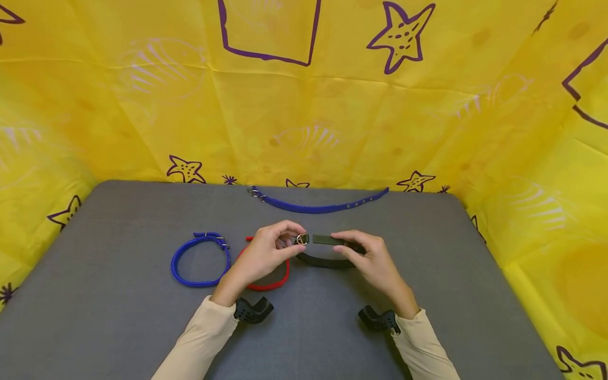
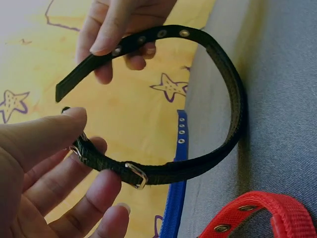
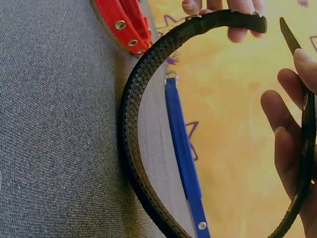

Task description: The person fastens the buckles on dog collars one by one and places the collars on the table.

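A dark green pet collar (image 1: 328, 262) is bent into an open loop between both hands, its lower curve near the grey table. My left hand (image 1: 267, 252) pinches the buckle end, where a metal ring and buckle show. The holed end is pinched between thumb and fingers of my right hand (image 1: 372, 258), and its tip points at the buckle with a small gap between them. Metal eyelets line that strap in the left wrist view, where the collar's buckle frame (image 2: 136, 175) also shows. A red collar (image 1: 268, 287) lies looped on the table, partly hidden behind my left hand.
Left of the red collar lies a blue collar (image 1: 199, 283), fastened in a loop. Another blue collar (image 1: 313, 209) stretches flat along the back of the grey table (image 1: 451, 295). A yellow printed cloth (image 1: 304, 105) hangs behind and at the sides.
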### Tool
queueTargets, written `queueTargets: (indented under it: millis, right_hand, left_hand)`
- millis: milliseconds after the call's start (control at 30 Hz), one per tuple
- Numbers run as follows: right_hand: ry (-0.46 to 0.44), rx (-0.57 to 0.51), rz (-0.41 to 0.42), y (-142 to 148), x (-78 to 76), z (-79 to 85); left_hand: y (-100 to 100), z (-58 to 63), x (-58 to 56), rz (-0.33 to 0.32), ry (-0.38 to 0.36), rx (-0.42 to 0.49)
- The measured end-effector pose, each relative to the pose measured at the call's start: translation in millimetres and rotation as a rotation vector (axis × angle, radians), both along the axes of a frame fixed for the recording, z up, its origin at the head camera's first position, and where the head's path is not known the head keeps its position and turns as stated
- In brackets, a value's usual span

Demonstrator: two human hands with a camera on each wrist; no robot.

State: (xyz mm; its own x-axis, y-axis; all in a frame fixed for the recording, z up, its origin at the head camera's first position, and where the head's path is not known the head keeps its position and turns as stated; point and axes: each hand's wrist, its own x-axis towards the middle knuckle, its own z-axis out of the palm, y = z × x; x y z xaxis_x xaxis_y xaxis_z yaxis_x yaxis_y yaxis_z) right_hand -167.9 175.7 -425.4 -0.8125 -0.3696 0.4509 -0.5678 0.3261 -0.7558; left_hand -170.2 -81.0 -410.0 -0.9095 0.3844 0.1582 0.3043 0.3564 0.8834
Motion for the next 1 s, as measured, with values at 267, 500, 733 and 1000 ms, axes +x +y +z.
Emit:
queueTargets:
  millis: [267,500,733,1000]
  right_hand:
    - [0.017,0.029,0.006,-0.7,-1.9,-2.3]
    - [0.027,0.043,0.008,-1.0,-1.3,-2.6]
    - [0.038,0.047,0.015,-1.8,-0.9,-1.8]
    - [0.04,0.059,0.024,-3.5,1.1,0.7]
  left_hand:
    - [5.3,-1.2,1.0,-0.015,0.044,-0.05]
    - [5.1,0.4,2.4,-0.04,-0.052,0.03]
    - [6.6,3.2,3.6,-0.05,-0.118,0.079]
    - [9.4,2.9,5.6,-0.055,-0.059,0.061]
